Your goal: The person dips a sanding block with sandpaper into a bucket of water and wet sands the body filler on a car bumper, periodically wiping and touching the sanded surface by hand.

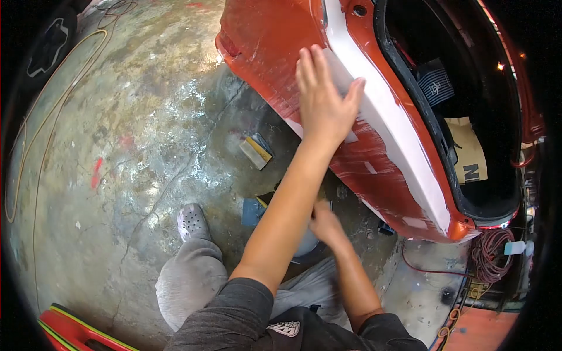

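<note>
My left hand (pixel 325 105) lies on the side of a red car's rear body panel (pixel 275 64), fingers stretched out and thumb apart. Beside it, a white band (pixel 374 105) runs down the panel along the opening's edge. Lower down, my right hand (pixel 328 225) is curled and blurred, close to my left forearm and above a pale grey bucket (pixel 307 243). What its fingers hold, if anything, is hidden. A blue sheet (pixel 252 212) lies by the bucket, partly covered by my forearm.
A yellow and grey block (pixel 256 152) rests on the wet concrete floor (pixel 146 134). A hose (pixel 58 99) trails along the left. Coiled red hose (pixel 493 254) hangs at the right. Inside the car opening is a brown paper bag (pixel 465 149). A red and green object (pixel 76 330) sits lower left.
</note>
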Available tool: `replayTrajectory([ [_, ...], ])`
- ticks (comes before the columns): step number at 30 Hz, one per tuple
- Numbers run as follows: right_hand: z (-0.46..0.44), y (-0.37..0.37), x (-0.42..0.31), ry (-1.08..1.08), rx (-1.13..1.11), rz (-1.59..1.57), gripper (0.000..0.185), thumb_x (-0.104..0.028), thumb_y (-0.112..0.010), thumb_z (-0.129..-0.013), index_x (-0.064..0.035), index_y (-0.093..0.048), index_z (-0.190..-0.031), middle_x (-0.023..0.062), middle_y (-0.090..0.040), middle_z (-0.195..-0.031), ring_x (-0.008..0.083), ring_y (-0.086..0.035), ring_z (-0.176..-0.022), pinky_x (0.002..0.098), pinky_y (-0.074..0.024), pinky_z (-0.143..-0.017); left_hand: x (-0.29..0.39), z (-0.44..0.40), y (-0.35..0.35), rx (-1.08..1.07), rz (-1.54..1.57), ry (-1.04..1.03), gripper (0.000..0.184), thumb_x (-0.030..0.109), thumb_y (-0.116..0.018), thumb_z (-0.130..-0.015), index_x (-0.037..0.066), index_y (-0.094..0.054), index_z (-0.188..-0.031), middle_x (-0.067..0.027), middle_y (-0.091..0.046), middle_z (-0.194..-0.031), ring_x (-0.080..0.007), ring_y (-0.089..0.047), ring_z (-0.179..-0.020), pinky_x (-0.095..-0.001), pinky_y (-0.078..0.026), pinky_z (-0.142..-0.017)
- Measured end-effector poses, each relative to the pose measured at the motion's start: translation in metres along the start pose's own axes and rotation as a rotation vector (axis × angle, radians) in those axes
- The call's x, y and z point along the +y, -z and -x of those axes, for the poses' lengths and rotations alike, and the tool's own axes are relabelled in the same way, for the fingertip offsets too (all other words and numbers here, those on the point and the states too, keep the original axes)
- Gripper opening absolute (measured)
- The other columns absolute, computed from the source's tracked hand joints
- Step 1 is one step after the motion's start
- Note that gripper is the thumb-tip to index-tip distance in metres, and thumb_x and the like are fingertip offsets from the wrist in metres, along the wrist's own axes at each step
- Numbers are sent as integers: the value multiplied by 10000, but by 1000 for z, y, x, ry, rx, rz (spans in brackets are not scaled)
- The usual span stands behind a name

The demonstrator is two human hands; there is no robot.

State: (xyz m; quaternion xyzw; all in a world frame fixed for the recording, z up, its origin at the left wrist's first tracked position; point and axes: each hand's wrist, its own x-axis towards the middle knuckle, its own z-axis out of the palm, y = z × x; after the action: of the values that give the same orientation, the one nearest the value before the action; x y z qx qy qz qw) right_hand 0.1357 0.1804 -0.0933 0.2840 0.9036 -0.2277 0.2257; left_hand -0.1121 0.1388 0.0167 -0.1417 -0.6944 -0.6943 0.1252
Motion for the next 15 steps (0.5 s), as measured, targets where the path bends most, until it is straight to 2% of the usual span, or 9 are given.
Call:
replayTrajectory([
  [1,-12,-44,41,138,-27,0,761,-327,-689,-938,57,-400,-1527,343,-439,-1529,460,-439,-1426,464,-397,-1166,6,-7,-5,9,-21,-27,939,481,-682,-963,-56,-248,-1599,-398,-190,-1624,-548,-220,-1508,-562,-259,-1226],
  [2,-9,-61,39,74,-149,-110,668,-365,-647,-956,-20,-481,-1504,292,-498,-1511,430,-485,-1402,448,-416,-1151,10,-10,-8,4,-41,-16,946,492,-676,-963,-52,-240,-1602,-404,-177,-1624,-561,-206,-1505,-572,-259,-1223],
  [3,-6,-74,39,154,-164,-83,606,-402,-630,-962,-84,-539,-1470,252,-551,-1477,446,-558,-1325,474,-473,-1094,13,-11,-10,-1,-60,-1,954,503,-670,-963,-49,-232,-1605,-410,-163,-1624,-575,-191,-1503,-581,-258,-1221],
  [5,-10,-98,37,180,-206,-11,594,-396,-630,-964,-82,-548,-1461,261,-557,-1459,449,-569,-1304,482,-482,-1075,15,-11,-13,6,-74,6,958,513,-666,-963,-47,-230,-1607,-420,-152,-1621,-593,-183,-1498,-589,-260,-1219],
  [10,-28,-152,45,83,-320,236,564,-381,-629,-967,-77,-568,-1438,285,-571,-1416,455,-595,-1250,499,-506,-1028,13,-10,-13,32,-83,-50,922,500,-671,-965,-43,-274,-1595,-430,-169,-1612,-613,-214,-1482,-579,-281,-1216],
  [15,-25,-137,49,75,-408,403,534,-366,-628,-970,-72,-588,-1414,309,-586,-1373,461,-621,-1197,517,-529,-981,11,-9,-7,10,-52,-56,844,464,-678,-969,-6,-340,-1583,-428,-192,-1608,-618,-231,-1475,-579,-314,-1200],
])
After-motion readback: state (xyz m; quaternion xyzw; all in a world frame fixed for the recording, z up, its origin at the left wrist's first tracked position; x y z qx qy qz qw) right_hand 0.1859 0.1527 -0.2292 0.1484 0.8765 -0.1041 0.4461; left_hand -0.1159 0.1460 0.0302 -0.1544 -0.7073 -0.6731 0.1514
